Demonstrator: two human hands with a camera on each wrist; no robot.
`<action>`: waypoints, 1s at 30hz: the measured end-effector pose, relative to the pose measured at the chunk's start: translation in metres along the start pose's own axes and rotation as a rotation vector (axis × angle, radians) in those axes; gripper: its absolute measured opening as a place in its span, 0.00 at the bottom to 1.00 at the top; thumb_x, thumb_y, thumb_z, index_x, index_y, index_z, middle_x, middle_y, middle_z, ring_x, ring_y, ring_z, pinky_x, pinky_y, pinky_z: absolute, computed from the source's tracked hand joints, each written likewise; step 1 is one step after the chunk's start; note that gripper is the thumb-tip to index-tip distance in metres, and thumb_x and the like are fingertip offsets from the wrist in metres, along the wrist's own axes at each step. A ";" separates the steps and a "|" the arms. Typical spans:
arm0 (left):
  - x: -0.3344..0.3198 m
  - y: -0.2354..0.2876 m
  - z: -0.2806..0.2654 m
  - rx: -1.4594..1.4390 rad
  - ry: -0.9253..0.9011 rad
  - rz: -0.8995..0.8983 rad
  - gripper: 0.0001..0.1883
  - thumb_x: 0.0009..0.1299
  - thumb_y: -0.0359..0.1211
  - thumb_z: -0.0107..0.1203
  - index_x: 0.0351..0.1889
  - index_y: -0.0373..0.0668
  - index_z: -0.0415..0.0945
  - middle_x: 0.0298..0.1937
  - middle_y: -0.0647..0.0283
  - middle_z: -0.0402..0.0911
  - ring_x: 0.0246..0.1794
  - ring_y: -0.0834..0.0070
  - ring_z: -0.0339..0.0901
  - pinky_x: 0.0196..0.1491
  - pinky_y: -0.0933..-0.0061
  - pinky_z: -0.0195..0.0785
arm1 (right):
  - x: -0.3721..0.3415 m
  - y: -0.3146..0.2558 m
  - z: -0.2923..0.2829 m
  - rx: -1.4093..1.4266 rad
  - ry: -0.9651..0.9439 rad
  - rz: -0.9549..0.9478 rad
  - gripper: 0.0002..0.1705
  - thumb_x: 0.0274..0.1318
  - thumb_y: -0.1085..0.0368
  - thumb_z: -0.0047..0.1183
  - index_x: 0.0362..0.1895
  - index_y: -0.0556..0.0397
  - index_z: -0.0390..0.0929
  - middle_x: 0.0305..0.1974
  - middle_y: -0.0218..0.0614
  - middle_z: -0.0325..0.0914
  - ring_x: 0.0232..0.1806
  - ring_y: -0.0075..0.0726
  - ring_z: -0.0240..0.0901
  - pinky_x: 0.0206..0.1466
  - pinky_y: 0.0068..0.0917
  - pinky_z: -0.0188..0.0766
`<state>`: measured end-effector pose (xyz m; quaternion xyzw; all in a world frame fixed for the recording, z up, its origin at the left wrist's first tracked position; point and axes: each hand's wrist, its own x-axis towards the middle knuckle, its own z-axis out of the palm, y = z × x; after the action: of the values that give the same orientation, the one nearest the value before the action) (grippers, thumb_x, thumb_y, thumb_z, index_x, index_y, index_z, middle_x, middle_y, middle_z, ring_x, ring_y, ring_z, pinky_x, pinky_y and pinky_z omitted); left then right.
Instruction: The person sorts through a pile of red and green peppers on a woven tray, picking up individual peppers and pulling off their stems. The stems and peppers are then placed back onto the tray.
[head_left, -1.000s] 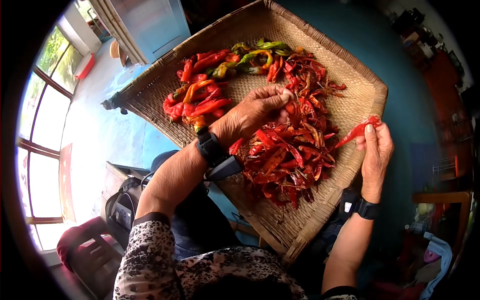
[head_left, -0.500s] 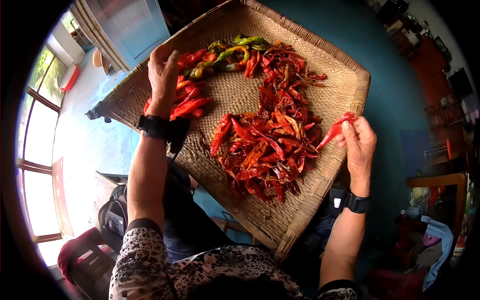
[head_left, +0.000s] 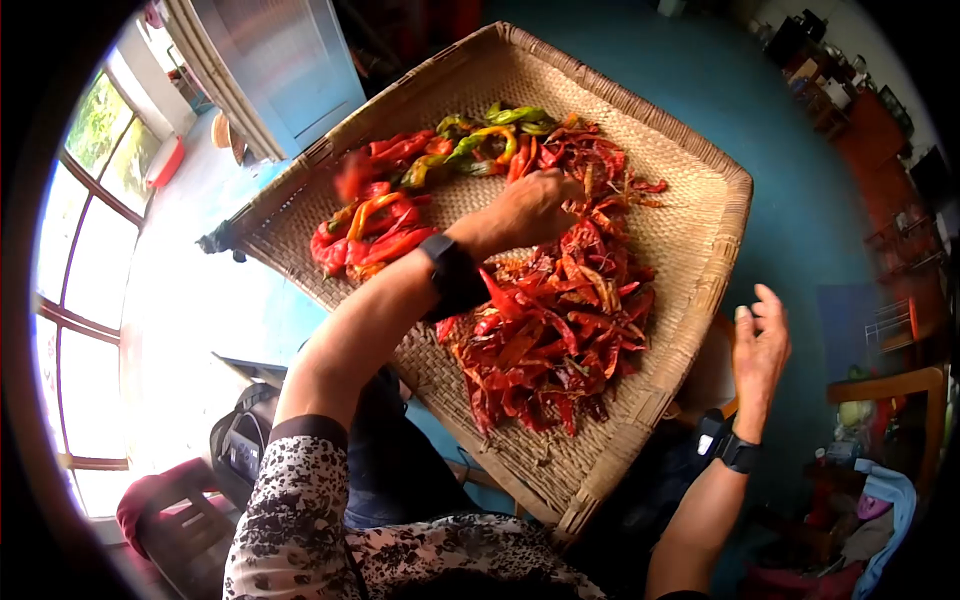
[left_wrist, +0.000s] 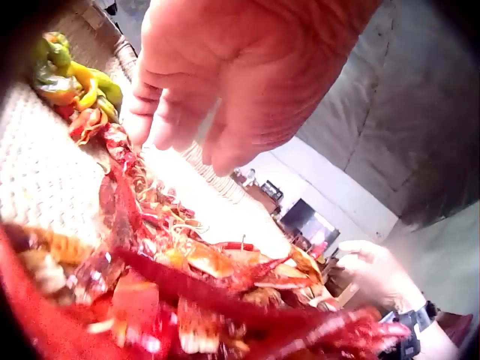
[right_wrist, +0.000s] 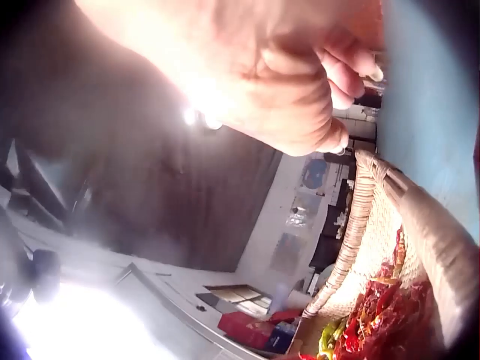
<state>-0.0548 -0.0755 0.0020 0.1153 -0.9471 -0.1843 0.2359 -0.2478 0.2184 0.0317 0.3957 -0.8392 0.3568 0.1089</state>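
Note:
A woven basket (head_left: 700,240) holds a heap of dried red peppers (head_left: 560,330), with glossy red peppers (head_left: 375,235) and green ones (head_left: 515,115) grouped apart. The left hand (head_left: 530,207) hovers at the heap's upper part; in the left wrist view this hand (left_wrist: 240,82) shows bent, relaxed fingers with nothing in them. Beyond the basket's right edge, the right hand (head_left: 760,350) is raised, empty, fingers loosely spread; the right wrist view shows the hand (right_wrist: 277,82) near the rim. A blurred red pepper (head_left: 352,175) appears over the left group.
A blue door (head_left: 290,70) and windows (head_left: 90,220) stand at the left. Below them are a black bag (head_left: 240,445) and a chair with maroon cloth (head_left: 165,500). A wooden chair (head_left: 925,385) and light-blue cloth (head_left: 895,500) are at the lower right.
The left hand has moved from the basket's left side to the dried heap. The right hand no longer holds its red pepper, and its fingers have spread. A blurred pepper now shows at left.

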 end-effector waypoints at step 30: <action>-0.025 0.028 -0.003 -0.178 -0.221 -0.121 0.08 0.66 0.32 0.54 0.39 0.39 0.75 0.33 0.56 0.80 0.37 0.60 0.79 0.41 0.61 0.71 | -0.018 -0.083 0.059 0.278 -0.325 -0.368 0.13 0.53 0.74 0.54 0.45 0.58 0.75 0.39 0.47 0.74 0.38 0.54 0.74 0.41 0.40 0.72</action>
<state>-0.0359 -0.0433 0.0061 0.1299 -0.9385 -0.2932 0.1278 -0.1680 0.1527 0.0237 0.6044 -0.7029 0.3745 -0.0194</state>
